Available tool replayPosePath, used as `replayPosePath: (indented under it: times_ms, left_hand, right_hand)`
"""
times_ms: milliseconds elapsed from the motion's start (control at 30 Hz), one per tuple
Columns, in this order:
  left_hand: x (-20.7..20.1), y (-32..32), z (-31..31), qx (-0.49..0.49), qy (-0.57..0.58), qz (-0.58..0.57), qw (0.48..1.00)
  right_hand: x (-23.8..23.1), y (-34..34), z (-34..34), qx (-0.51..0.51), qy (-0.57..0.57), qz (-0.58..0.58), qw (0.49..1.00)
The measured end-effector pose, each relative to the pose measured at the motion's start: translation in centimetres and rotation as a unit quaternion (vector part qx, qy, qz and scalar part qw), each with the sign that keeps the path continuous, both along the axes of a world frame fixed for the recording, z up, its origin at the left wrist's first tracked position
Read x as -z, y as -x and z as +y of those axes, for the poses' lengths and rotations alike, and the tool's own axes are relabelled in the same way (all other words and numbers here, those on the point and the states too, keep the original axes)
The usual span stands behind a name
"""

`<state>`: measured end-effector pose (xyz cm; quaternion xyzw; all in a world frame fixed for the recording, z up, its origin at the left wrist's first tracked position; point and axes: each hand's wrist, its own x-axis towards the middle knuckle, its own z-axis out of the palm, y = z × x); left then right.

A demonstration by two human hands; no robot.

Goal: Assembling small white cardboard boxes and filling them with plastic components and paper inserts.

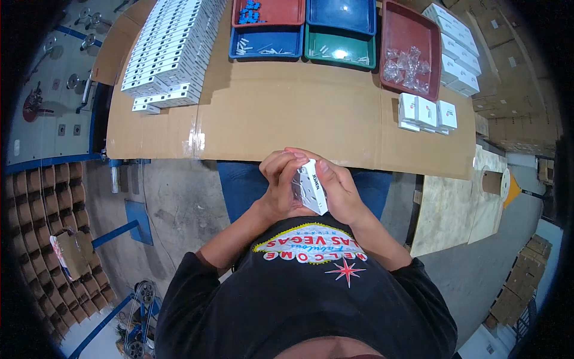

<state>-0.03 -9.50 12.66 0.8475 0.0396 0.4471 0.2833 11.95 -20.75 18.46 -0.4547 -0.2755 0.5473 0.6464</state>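
Observation:
Close to my body, in front of the table's near edge, both hands hold a small white box [313, 188] tilted on edge. My left hand [278, 184] is closed round its left side, fingers curled over the top. From the right, my right hand [339, 190] grips it, with the thumb against the upper edge. A greyish, shiny face shows between the left fingers and the box's white side; what it is I cannot make out. The fingers hide part of the box.
Tall stacks of white boxes [170, 54] stand at the table's left. Trays at the back hold blue pieces [248, 13], small white parts [263, 50] and clear plastic bags [408, 67]. More white boxes [426, 112] lie at the right, on the cardboard-covered table [287, 113].

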Motion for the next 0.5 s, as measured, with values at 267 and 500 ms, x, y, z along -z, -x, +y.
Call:
replayPosePath:
  times_ms: [267, 500]
  left_hand:
    - [0.0, -0.9, 0.0, 0.008, 0.332, 0.028, 0.943]
    - [-2.7, -2.2, 0.4, 0.102, 0.774, 0.054, 0.622]
  right_hand:
    - [1.8, -2.2, 0.1, 0.018, -0.044, -0.175, 0.983]
    - [1.8, -4.3, 0.8, 0.031, -0.084, -0.496, 0.864]
